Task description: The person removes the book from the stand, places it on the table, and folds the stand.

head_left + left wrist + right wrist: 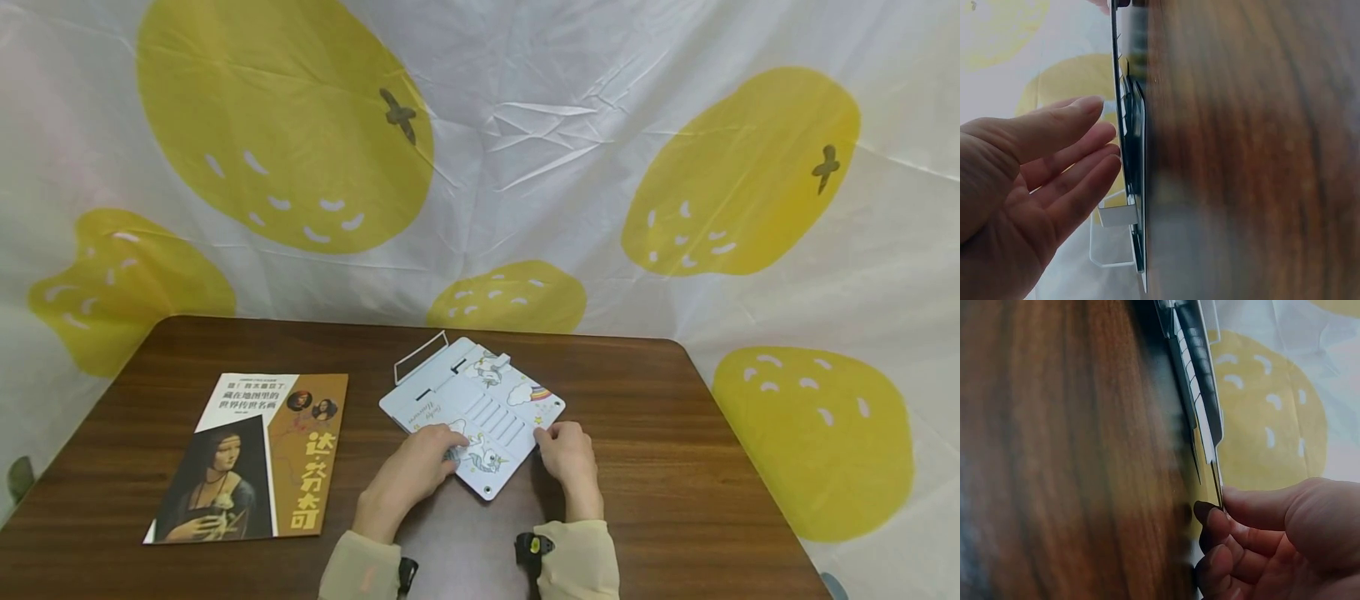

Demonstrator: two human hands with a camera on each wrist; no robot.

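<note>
A white book stand (491,417) with unicorn and rainbow prints and a row of slots lies at an angle on the table, its near edge raised off the wood. A wire loop (420,354) sticks out at its far left. My right hand (567,454) pinches the stand's right edge between thumb and fingers; the right wrist view shows this hand (1266,534) at the thin plate edge. On the left, my other hand (416,467) rests its fingertips on the stand's printed face. In the left wrist view, that hand (1041,162) has relaxed fingers, with the thumb apart from them.
A picture book (247,458) with a portrait on its cover lies on the left of the brown wooden table (675,467). Behind the table's back edge hangs a white cloth (525,167) printed with yellow fruit.
</note>
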